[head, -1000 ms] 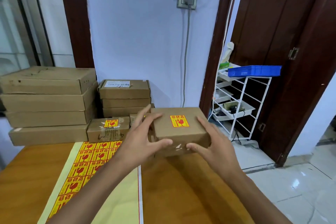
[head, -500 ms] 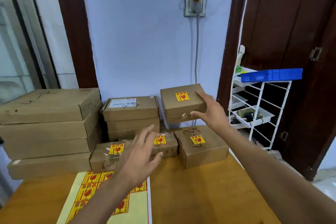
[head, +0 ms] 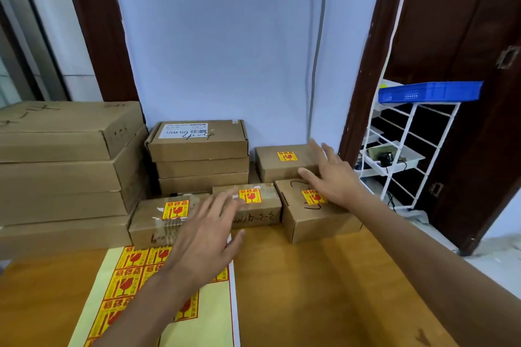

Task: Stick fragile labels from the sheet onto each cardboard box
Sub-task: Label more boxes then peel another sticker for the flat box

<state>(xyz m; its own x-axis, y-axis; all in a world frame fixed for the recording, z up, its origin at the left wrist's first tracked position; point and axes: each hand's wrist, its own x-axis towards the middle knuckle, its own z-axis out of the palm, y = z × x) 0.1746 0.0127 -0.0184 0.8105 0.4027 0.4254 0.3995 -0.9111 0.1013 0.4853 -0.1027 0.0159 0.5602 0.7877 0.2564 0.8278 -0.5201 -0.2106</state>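
Head view: right hand (head: pixel 331 177) rests against labelled box (head: pixel 284 162), fingers spread.

Two bare forearms enter from the lower edge, ending in the left hand (head: pixel 207 236) and the right hand (head: pixel 334 179). No sleeve, watch or ring is visible; motion blur on the left fingers may hide fine detail.

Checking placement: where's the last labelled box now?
Head view, right of centre: the box sits against the wall, behind the marked box, beside the three-box stack, under the right hand.
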